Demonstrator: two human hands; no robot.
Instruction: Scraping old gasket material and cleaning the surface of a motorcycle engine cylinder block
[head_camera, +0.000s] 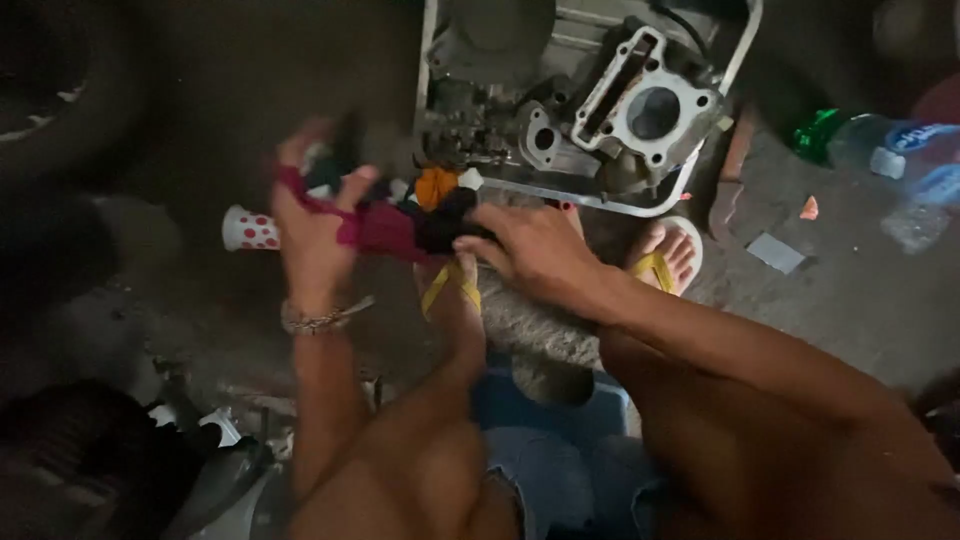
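Left hand (312, 225) and right hand (530, 250) both grasping a crumpled soft maroon-black-orange rag bundle (410, 222) above the rough concrete floor (850, 290), just before a shallow metal tray (590, 195) holding a cast-metal engine cylinder block (650, 110).

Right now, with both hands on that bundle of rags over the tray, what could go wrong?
1. The left hand and right hand stretch the rags close to the engine parts; a loose end might snag them.
2. The spotted cup stands beside the left hand and could get knocked over.
3. The bare toes in sandals sit against the metal tray.
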